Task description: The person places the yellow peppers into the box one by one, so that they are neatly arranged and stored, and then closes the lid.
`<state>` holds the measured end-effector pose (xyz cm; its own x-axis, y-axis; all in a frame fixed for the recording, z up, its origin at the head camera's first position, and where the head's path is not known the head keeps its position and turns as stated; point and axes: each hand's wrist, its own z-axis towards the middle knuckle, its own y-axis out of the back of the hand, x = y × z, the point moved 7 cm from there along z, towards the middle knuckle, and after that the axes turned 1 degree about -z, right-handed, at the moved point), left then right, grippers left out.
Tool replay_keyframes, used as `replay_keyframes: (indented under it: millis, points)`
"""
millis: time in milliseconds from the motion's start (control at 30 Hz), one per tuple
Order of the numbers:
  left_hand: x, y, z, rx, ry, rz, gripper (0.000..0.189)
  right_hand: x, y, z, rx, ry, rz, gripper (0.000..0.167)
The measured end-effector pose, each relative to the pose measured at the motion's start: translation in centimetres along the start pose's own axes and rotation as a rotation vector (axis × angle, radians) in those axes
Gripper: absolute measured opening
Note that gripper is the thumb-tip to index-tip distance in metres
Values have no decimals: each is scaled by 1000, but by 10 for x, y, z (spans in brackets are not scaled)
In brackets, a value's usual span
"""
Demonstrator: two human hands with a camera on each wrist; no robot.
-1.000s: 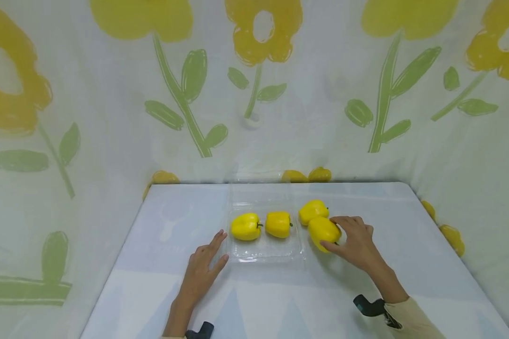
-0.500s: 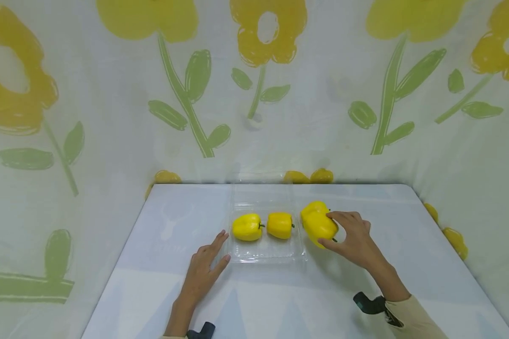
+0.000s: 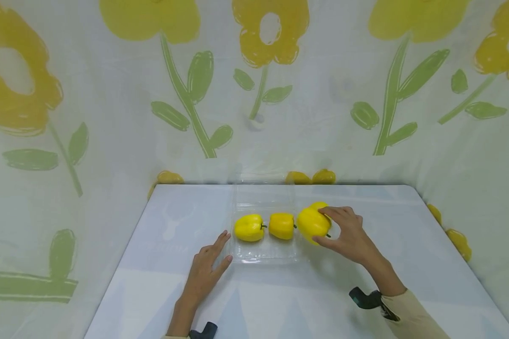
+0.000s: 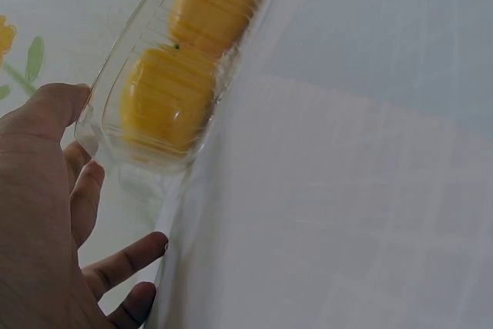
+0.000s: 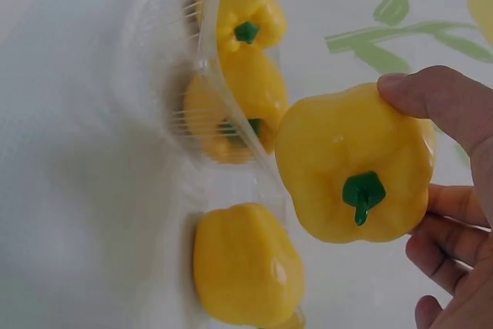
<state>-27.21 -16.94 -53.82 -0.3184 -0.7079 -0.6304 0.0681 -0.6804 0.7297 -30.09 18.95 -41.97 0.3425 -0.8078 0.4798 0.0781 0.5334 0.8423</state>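
My right hand (image 3: 349,235) pinches a yellow bell pepper (image 3: 313,223) between thumb and fingers. In the right wrist view this held pepper (image 5: 354,163) is raised, its green stem facing the camera. A clear plastic clamshell box (image 3: 263,259) lies with its lid back, and two yellow peppers sit inside: one at left (image 3: 248,228), one at right (image 3: 281,226). Another pepper (image 5: 248,266) rests on the table outside the box, mostly hidden behind the held one in the head view. At the box's left wall, my left hand (image 3: 205,270) has its fingers spread, fingertips against the plastic.
The white table (image 3: 152,301) has its far edge against a flower-printed curtain (image 3: 314,117). The clear lid (image 3: 263,194) lies toward that edge. A dark camera mount (image 3: 365,298) sits on the right wrist, another (image 3: 203,330) on the left.
My right hand has lifted the pepper and carried it leftward to the box's right edge, now covering most of the loose pepper behind. The left hand has stayed at the box.
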Motion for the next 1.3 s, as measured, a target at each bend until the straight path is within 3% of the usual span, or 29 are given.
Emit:
replay_keyframes:
  millis: [700, 1300]
  points:
    - [3, -2, 0, 4, 6, 11, 59, 33, -15, 18, 52, 116, 83, 66]
    - [2, 0, 0, 3, -1, 3, 59, 60, -26, 29, 90, 255, 102, 73]
